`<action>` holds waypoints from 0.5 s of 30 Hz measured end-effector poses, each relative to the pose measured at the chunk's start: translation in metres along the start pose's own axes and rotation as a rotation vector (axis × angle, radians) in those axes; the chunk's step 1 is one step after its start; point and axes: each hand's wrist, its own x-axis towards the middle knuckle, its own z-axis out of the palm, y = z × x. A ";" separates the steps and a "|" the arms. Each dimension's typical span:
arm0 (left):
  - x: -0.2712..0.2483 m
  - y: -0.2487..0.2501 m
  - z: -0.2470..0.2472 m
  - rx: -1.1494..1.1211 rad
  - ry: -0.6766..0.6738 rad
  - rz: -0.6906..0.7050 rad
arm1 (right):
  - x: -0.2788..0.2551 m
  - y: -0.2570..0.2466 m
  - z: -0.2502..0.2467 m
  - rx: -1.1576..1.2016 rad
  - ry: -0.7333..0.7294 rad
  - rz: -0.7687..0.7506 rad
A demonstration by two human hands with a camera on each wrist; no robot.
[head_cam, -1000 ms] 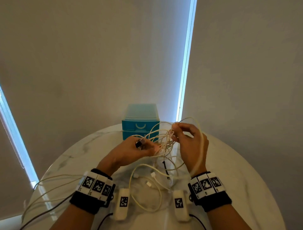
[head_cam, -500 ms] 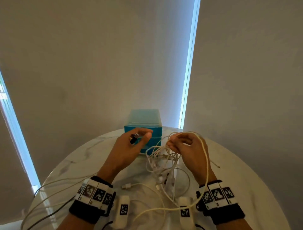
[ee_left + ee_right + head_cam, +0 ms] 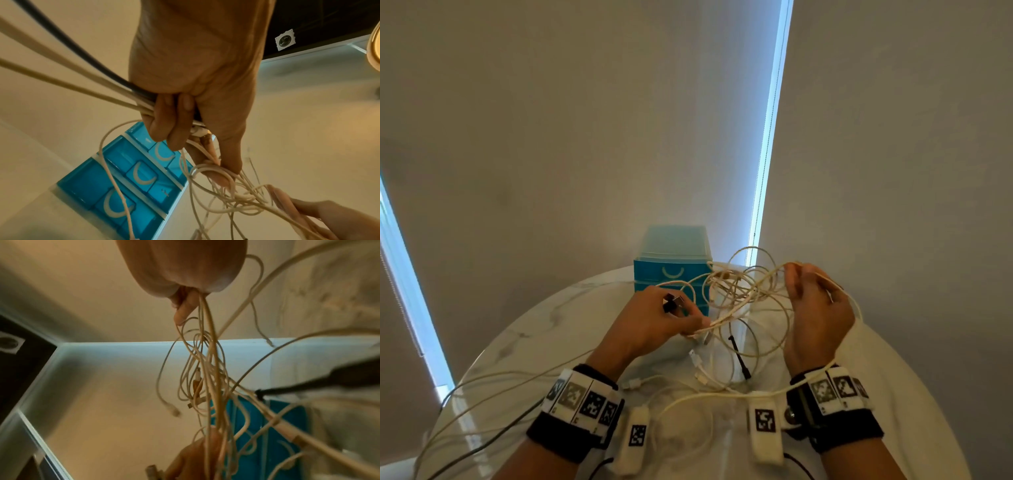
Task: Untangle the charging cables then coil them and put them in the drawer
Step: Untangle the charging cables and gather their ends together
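We see the tangle of cables point(image 3: 743, 298) held in the air just in front of the blue drawer unit point(image 3: 673, 263), strung between both hands: the left hand point(image 3: 654, 322) grips several strands, and the right hand point(image 3: 815, 308) pinches others higher.

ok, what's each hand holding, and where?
Left hand grips plug ends of the tangled white charging cables; right hand pinches loops at the tangle's top.

No readable words, brands or numbers appear anywhere. The only signs are black-and-white square code markers on the wristbands point(image 3: 582, 399) at the lower frame.
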 end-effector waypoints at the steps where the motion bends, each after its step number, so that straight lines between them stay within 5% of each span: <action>1: 0.001 -0.001 0.000 0.025 0.029 -0.012 | 0.000 0.000 -0.002 -0.039 -0.019 0.009; 6: 0.002 -0.014 0.000 0.068 0.217 -0.028 | -0.013 0.008 -0.001 -0.316 -0.372 0.341; 10: 0.002 -0.010 0.001 0.034 0.272 0.074 | -0.020 0.004 0.006 -0.397 -0.532 0.257; 15: 0.002 -0.010 0.007 -0.063 0.136 0.114 | -0.029 0.006 0.014 -0.549 -0.628 0.134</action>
